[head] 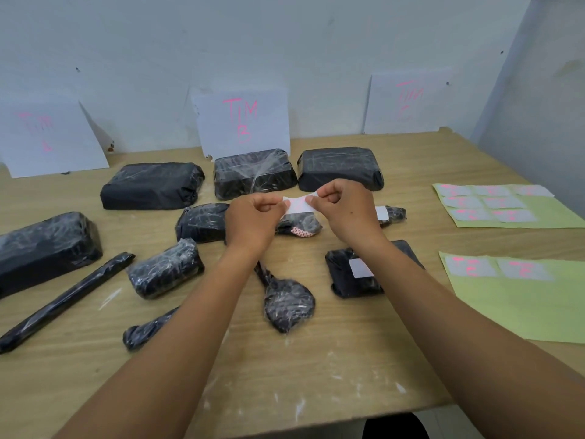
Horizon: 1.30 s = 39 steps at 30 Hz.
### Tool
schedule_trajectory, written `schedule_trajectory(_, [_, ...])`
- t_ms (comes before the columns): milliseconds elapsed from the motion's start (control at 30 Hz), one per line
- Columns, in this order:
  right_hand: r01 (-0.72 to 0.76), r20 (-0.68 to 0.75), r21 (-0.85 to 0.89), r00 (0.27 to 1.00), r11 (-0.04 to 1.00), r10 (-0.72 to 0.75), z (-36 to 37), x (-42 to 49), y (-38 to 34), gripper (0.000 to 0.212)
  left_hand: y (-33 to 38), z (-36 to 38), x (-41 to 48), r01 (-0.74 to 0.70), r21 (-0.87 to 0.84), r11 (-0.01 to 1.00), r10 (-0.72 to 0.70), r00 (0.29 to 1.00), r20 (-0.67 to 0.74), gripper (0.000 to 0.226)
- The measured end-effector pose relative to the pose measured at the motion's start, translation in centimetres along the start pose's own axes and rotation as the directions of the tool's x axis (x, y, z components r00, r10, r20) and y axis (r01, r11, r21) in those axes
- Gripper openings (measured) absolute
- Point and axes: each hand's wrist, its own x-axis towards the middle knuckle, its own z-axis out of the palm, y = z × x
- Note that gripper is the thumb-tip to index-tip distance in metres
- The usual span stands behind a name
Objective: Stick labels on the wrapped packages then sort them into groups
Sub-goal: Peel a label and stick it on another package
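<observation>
The left hand and the right hand meet over the middle of the table. Each pinches one end of a white label between curled fingers, and the label is stretched flat between them. In this view it sits just over a small black package; whether it touches cannot be told.

The table is pale wood grain, streaked with white smears and scuffs, thickest toward its near edge. Its far side stands against a pale bluish-white wall dotted with a few dark marks, and a second wall meets it at the right.

Three paper signs lean on the wall, well apart:
- the left sign has faint pink writing
- the middle sign reads "TIM B"
- the right sign also has faint pink writing

Black film-wrapped packages are scattered across the table. Three blocks stand in a row near the signs, a larger block lies at the left edge, and a long thin roll lies beside it. A flat package under the right forearm already carries a white sticker.

On the right side of the table lie two green backing sheets, the far one and the near one, each holding grey labels marked in pink.
</observation>
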Motion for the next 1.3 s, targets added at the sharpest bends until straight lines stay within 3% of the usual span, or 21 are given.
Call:
schedule_trajectory(100, [0.007, 0.028, -0.149, 1.000, 0.989, -0.002, 0.8, 0.5, 0.6, 0.016, -0.8, 0.3, 0.6, -0.012, 0.147, 0.989, 0.011, 1.000, 0.009, 0.007])
schedule_trajectory(367, [0.065, 0.032, -0.388, 0.998, 0.919, -0.057, 1.8, 0.8, 1.6, 0.017, -1.5, 1.0, 0.2, -0.055, 0.399, 0.915, 0.072, 0.997, -0.028, 0.012])
schedule_trajectory(933, [0.108, 0.043, -0.458, 0.994, 0.883, -0.099, 2.6, 1.0, 2.0, 0.017, -2.6, 1.4, 0.6, -0.072, 0.449, 0.890, 0.099, 0.994, -0.036, 0.012])
schedule_trajectory(1300, [0.115, 0.047, -0.667, 0.993, 0.736, -0.112, 3.2, 0.7, 1.8, 0.025, -3.0, 1.7, 0.6, -0.084, 0.467, 0.880, 0.114, 0.993, -0.036, 0.012])
